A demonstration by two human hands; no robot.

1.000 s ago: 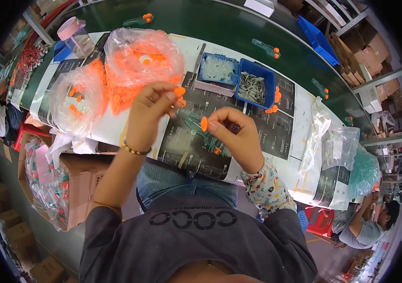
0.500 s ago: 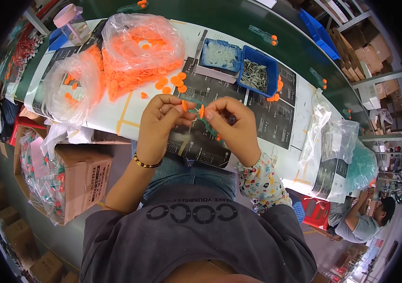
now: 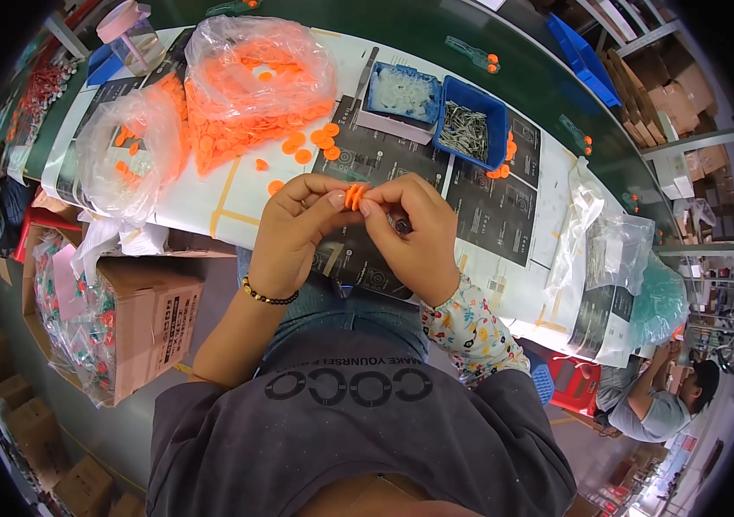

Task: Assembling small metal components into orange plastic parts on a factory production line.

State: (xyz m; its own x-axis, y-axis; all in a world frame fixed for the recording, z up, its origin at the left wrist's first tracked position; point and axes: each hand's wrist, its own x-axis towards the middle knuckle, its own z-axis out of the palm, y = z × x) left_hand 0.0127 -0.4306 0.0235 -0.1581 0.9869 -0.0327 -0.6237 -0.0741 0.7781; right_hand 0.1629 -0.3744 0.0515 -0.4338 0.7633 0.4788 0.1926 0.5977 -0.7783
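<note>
My left hand [image 3: 296, 233] and my right hand [image 3: 418, 237] meet over the table, thumbs and fingers pinched on a small stack of orange discs [image 3: 355, 197]. The discs sit face to face between my fingertips; what joins them, if anything, is hidden. Several loose orange discs [image 3: 302, 156] lie just beyond my left hand. Behind them stands a large clear bag [image 3: 250, 47] full of such discs. Beyond my right hand are a blue bin [image 3: 498, 108] of small metal pieces and a blue tray [image 3: 403, 93] holding whitish material.
A smaller clear bag [image 3: 95, 159] with orange discs lies at the left. A pink-lidded jug [image 3: 138, 47] stands behind it. Green clear pieces with orange discs [image 3: 472, 53] lie on the far green surface. An open carton [image 3: 156, 323] is below left. Another person [image 3: 660, 401] sits at right.
My hands have come closer together. The orange discs, held apart before, are now pressed into one stack. The green piece seen between my hands is now mostly hidden.
</note>
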